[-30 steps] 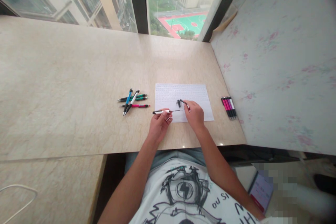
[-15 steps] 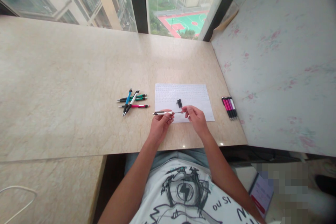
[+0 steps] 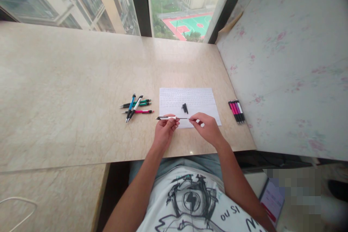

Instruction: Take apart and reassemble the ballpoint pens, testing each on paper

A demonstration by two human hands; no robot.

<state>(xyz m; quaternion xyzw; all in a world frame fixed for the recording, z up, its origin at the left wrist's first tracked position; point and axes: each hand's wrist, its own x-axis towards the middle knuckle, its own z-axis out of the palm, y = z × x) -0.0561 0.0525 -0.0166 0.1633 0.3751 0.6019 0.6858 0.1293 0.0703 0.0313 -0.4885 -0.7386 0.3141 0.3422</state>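
Above the near edge of the sheet of paper (image 3: 187, 95), the left hand (image 3: 164, 130) has its grip closed around a white pen barrel (image 3: 166, 118), which juts past the paper's left side. A thin refill (image 3: 182, 118) sticks out of the barrel, over the paper, and the right hand (image 3: 207, 126) pinches its far end between the fingertips. Two small black pen parts (image 3: 185, 108) lie on the paper. On the worktop (image 3: 67, 79), left of the paper, a blue pen (image 3: 131, 106) and a white pen (image 3: 136, 106) lie across green pens (image 3: 145, 103) and a pink pen (image 3: 143, 111); right of it stands a neat row of pens (image 3: 236, 111), side by side.
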